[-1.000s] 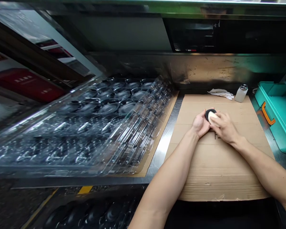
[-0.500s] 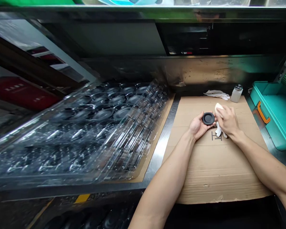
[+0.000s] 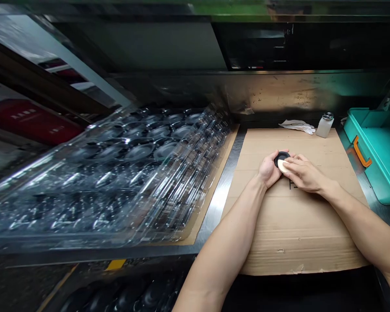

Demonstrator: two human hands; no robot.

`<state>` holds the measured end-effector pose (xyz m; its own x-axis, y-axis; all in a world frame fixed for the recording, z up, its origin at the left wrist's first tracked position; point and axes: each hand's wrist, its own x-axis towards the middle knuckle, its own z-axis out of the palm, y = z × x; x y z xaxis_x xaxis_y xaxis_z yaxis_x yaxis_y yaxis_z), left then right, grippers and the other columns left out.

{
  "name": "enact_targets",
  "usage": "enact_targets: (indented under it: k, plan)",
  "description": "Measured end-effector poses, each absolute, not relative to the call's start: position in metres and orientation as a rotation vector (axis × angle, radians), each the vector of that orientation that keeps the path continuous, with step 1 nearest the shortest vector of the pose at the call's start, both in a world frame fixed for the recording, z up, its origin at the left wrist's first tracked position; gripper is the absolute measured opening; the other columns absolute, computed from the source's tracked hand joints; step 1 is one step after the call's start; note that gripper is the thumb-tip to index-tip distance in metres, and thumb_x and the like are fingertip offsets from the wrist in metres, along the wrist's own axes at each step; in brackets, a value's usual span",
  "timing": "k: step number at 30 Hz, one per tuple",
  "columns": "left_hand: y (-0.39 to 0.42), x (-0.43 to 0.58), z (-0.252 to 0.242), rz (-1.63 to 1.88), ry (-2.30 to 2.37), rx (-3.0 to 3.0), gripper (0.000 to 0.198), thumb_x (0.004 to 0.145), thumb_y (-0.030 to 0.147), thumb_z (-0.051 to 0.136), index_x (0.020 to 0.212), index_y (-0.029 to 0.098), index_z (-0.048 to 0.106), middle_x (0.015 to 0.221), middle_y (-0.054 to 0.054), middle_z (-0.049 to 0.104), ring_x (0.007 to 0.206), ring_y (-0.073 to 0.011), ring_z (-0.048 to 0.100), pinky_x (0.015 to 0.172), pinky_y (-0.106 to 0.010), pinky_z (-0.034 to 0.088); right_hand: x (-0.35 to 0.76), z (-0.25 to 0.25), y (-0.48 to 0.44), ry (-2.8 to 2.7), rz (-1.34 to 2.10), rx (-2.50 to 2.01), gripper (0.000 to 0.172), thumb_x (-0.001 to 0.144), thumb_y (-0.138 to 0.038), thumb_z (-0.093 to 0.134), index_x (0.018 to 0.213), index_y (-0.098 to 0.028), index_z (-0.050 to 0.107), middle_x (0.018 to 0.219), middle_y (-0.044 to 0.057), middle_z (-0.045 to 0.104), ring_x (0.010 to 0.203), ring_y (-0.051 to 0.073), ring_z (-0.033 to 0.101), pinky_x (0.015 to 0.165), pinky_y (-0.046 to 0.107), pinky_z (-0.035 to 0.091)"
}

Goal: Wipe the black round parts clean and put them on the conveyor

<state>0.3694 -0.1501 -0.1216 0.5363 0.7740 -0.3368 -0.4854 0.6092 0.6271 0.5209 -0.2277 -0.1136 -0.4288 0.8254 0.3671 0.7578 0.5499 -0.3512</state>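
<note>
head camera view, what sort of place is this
Likely a factory or workshop bench: stacked clear trays hold rows of round black parts, cardboard covers a metal tabletop, and the left hand holds a black disc.

The disc (image 3: 280, 155) is showing black and the pad (image 3: 281, 166) cream. The cardboard (image 3: 299, 229) is displaying tan with dark lines (image 3: 290, 185). The box (image 3: 375, 180) is showing teal, its handle (image 3: 360, 154) orange; the cloth (image 3: 297, 126) is showing white, the bottle (image 3: 324, 128) whitish. Clear trays (image 3: 182, 186) are displaying repeating rows of black rounds (image 3: 139, 151).
</note>
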Motion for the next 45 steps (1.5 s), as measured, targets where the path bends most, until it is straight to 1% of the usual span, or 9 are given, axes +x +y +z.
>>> enact_targets:
  k: [3, 6, 12, 17, 21, 26, 38, 42, 45]
  plan:
    - [-0.151, 0.371, -0.122, 0.801, 0.654, 0.524, 0.037, 0.106, 0.03, 0.037, 0.121, 0.012, 0.066, 0.103, -0.016, 0.076, 0.093, -0.025, 0.074, 0.09, -0.042, 0.058, 0.531, -0.111, -0.227, -2.344, 0.181, -1.299, 0.027, 0.106, -0.034, 0.045, 0.099, -0.022, 0.069, 0.103, 0.007, 0.069, 0.093, 0.023, 0.054, 0.096, 0.041, 0.045]
    - [-0.154, 0.375, -0.122, 0.817, 0.642, 0.537, 0.038, 0.107, 0.033, 0.036, 0.119, 0.013, 0.065, 0.101, -0.013, 0.075, 0.09, -0.0231, 0.074, 0.089, -0.041, 0.058, 0.534, -0.116, -0.225, -2.221, 0.028, -1.428, 0.026, 0.103, -0.034, 0.05, 0.114, -0.021, 0.07, 0.119, 0.011, 0.069, 0.099, 0.026, 0.053, 0.093, 0.044, 0.046]
    - [-0.156, 0.379, -0.121, 0.793, 0.544, 0.459, 0.047, 0.108, 0.041, 0.031, 0.109, 0.011, 0.067, 0.108, -0.016, 0.074, 0.111, -0.0273, 0.072, 0.104, -0.045, 0.054, 0.505, -0.131, -0.227, -2.055, -0.097, -1.494, 0.036, 0.105, -0.035, 0.048, 0.133, -0.025, 0.068, 0.14, 0.009, 0.063, 0.109, 0.029, 0.051, 0.095, 0.045, 0.046]
    - [-0.155, 0.375, -0.124, 0.774, 0.521, 0.451, 0.045, 0.107, 0.04, 0.034, 0.118, 0.011, 0.067, 0.122, -0.018, 0.073, 0.119, -0.0289, 0.069, 0.112, -0.05, 0.049, 0.479, -0.134, -0.235, -1.951, -0.218, -1.659, 0.037, 0.106, -0.037, 0.045, 0.13, -0.025, 0.071, 0.131, 0.011, 0.066, 0.105, 0.029, 0.05, 0.091, 0.044, 0.043]
    - [-0.153, 0.371, -0.125, 0.769, 0.486, 0.463, 0.045, 0.105, 0.036, 0.036, 0.125, 0.009, 0.066, 0.123, -0.019, 0.073, 0.116, -0.0293, 0.07, 0.106, -0.05, 0.053, 0.487, -0.129, -0.226, -1.951, -0.226, -1.735, 0.038, 0.106, -0.038, 0.044, 0.131, -0.026, 0.071, 0.136, 0.01, 0.065, 0.105, 0.029, 0.051, 0.09, 0.042, 0.04]
    - [-0.15, 0.368, -0.123, 0.711, 0.487, 0.446, 0.039, 0.105, 0.03, 0.035, 0.116, 0.008, 0.066, 0.121, -0.021, 0.073, 0.104, -0.0277, 0.073, 0.079, -0.038, 0.06, 0.544, -0.13, -0.207, -1.627, -0.25, -2.018, 0.04, 0.104, -0.039, 0.042, 0.122, -0.023, 0.074, 0.122, 0.012, 0.071, 0.105, 0.031, 0.053, 0.094, 0.044, 0.04]
    - [-0.154, 0.359, -0.107, 0.636, 0.48, 0.354, 0.044, 0.107, 0.045, 0.036, 0.092, 0.015, 0.063, 0.107, -0.017, 0.073, 0.075, -0.0159, 0.068, 0.05, -0.02, 0.05, 0.571, -0.142, -0.204, -1.638, -0.098, -2.172, 0.04, 0.096, -0.044, 0.054, 0.126, -0.024, 0.072, 0.119, 0.012, 0.069, 0.117, 0.035, 0.054, 0.1, 0.048, 0.043]
    - [-0.155, 0.363, -0.108, 0.706, 0.508, 0.503, 0.041, 0.099, 0.056, 0.053, 0.094, 0.017, 0.062, 0.101, -0.014, 0.074, 0.075, -0.0166, 0.068, 0.052, -0.022, 0.049, 0.572, -0.14, -0.204, -1.63, -0.1, -2.175, 0.042, 0.096, -0.044, 0.055, 0.127, -0.024, 0.072, 0.119, 0.013, 0.069, 0.117, 0.036, 0.055, 0.101, 0.048, 0.044]
    - [-0.157, 0.367, -0.116, 0.952, 0.604, 0.834, 0.046, 0.085, 0.059, 0.074, 0.102, 0.019, 0.061, 0.103, -0.011, 0.073, 0.085, -0.018, 0.07, 0.066, -0.026, 0.054, 0.572, -0.14, -0.204, -1.627, -0.093, -2.179, 0.043, 0.095, -0.044, 0.055, 0.128, -0.024, 0.072, 0.12, 0.013, 0.069, 0.119, 0.036, 0.054, 0.101, 0.048, 0.044]
